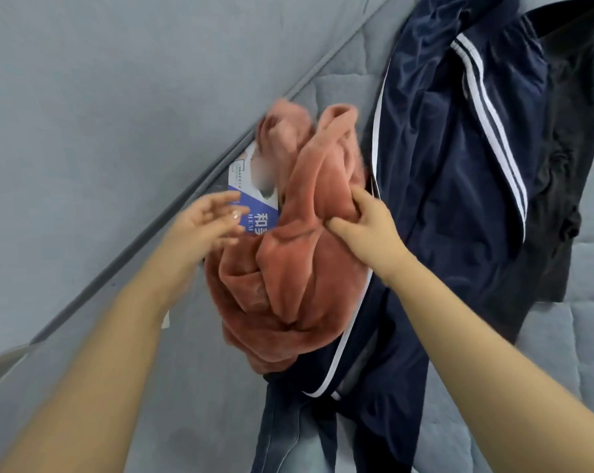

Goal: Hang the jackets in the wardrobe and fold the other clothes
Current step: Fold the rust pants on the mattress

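A fluffy pink garment (288, 261) lies bunched on the mattress (589, 336), partly over a navy track jacket (442, 165) with white stripes. My right hand (367, 223) pinches a fold of the pink garment between thumb and fingers. Left of the pink heap, my left hand (203, 223) hovers with fingers spread, holding nothing. A dark grey garment (568, 148) lies under the jacket's right side. Dark jeans (288, 431) stick out below the pile.
A blue and white label (251, 196) with printed characters sits on the mattress edge behind the pink garment. A grey piped seam (125, 261) runs diagonally along the mattress edge at left. Quilted mattress surface shows at right.
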### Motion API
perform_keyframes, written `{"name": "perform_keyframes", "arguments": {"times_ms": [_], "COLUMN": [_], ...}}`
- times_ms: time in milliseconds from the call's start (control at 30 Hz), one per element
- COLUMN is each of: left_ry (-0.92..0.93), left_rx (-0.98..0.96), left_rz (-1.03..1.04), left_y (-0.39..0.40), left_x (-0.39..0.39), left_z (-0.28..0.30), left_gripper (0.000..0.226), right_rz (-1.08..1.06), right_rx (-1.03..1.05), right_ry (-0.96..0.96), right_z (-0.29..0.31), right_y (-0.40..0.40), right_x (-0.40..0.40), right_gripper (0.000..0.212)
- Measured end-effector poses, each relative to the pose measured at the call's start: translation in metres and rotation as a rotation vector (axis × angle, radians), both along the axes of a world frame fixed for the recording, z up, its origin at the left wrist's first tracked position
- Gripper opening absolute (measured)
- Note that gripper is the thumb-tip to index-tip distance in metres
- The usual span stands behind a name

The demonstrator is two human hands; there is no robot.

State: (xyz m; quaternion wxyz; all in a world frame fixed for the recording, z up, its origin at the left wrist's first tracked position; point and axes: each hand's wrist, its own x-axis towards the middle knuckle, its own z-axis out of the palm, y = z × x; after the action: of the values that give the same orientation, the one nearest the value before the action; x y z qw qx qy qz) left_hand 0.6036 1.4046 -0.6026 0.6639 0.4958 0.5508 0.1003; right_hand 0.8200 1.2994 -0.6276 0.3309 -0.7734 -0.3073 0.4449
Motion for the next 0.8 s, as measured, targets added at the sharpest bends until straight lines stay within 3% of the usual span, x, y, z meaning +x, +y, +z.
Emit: {"name": "perform_keyframes", "arguments": {"times_ms": [100,200,300,367,433,467,567,633,800], "left_ry": [-0.07,-0.027,0.153,0.41,0.604,0.612,0.451,0.35,0.016], "left_rx": [-0.075,-0.233,-0.185,-0.093,-0.031,-0.038,-0.093,-0.12,-0.115], "left_rz": [0.106,0.033,-0.056,-0.091,-0.048,-0.002,0.11,0.121,0.135], "left_y": [0.006,-0.009,-0.031,-0.039,-0.042,-0.042,-0.043,-0.043,-0.049], "left_x": [0.03,0.072,0.107,0.116,0.109,0.104,0.085,0.074,0.055], "left_z": [-0.009,-0.022,-0.046,-0.058,-0.067,-0.07,-0.075,-0.074,-0.063], "left_gripper": [0.027,0.06,0.089,0.102,0.107,0.105,0.068,0.048,0.058], "right_rz": [-0.145,-0.282,-0.407,-0.461,-0.469,-0.479,-0.577,-0.618,-0.474], "right_rx": [0.113,0.1,0.053,0.028,-0.016,-0.03,0.054,0.043,-0.28], "right_ry": [0.249,0.345,0.408,0.425,0.41,0.399,0.377,0.361,0.257], "right_z": [0.017,0.021,0.012,0.008,0.008,0.01,0.027,0.037,0.029], "right_y": [-0.071,-0.137,-0.176,-0.182,-0.179,-0.174,-0.149,-0.126,-0.059], "right_x": [-0.005,-0.01,-0.014,-0.013,-0.009,-0.005,0.013,0.026,0.053], "right_gripper": [0.033,0.037,0.037,0.035,0.034,0.037,0.04,0.028,0.067]}}
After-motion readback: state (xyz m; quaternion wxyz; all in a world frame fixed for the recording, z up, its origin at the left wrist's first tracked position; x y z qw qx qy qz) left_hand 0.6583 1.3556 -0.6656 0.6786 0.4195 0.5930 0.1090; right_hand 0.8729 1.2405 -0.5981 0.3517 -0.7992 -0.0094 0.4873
